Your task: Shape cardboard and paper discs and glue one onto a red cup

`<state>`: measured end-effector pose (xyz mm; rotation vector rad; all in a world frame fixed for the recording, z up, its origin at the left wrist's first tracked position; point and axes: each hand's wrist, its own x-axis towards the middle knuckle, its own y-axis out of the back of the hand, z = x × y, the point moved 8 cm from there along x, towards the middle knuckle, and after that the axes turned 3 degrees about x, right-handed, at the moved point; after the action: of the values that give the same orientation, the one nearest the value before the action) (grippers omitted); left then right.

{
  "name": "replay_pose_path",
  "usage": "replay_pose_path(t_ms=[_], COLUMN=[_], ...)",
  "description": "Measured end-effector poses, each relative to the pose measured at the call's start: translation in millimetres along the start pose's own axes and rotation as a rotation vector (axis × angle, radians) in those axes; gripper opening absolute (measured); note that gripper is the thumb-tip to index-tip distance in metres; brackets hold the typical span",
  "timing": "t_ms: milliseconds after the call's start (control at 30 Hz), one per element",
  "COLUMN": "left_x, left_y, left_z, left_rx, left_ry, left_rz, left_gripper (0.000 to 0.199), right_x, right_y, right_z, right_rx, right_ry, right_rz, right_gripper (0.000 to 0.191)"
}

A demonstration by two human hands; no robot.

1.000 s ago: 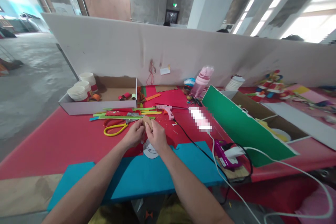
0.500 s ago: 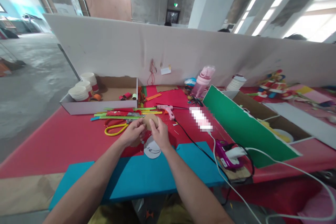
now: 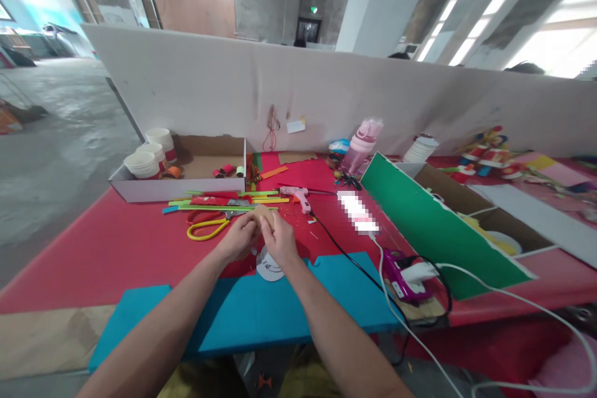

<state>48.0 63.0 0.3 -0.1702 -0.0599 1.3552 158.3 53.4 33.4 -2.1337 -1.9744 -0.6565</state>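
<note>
Between both hands is a small brown cardboard disc, mostly covered by the fingers. My left hand is closed on its left side, and my right hand grips the right side with the thumb on top. Just below the hands, a white disc with dark printing lies partly under my right hand. Yellow-handled scissors or pliers lie to the left of my left hand. A pink glue gun rests beyond my right hand, its black cord running to the right.
A white box with stacked paper cups stands at the back left. Coloured strips lie before it. A pink bottle, a green-sided box and a purple power strip with cables are on the right. Blue sheeting covers the near edge.
My hands have drawn closer together around the cardboard disc, which now shows less of its face. The view has shifted slightly; the things on the table have not moved.
</note>
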Motion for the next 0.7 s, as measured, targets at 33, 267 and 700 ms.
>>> replay_pose_path(t_ms=[33, 267, 700], left_x=[0, -2, 1], left_y=[-3.2, -7.4, 2.7], left_z=[2, 20, 12], left_rx=[-0.062, -0.121, 0.168], left_ry=[0.003, 0.012, -0.056], left_rz=[-0.048, -0.166, -0.047], left_gripper=[0.012, 0.016, 0.048], right_x=[2, 8, 1], right_y=[4, 3, -3], right_z=[6, 36, 25], right_rx=[0.065, 0.437, 0.481], right_ry=[-0.054, -0.337, -0.358], right_rz=[0.036, 0.061, 0.026], right_gripper=[0.023, 0.036, 0.029])
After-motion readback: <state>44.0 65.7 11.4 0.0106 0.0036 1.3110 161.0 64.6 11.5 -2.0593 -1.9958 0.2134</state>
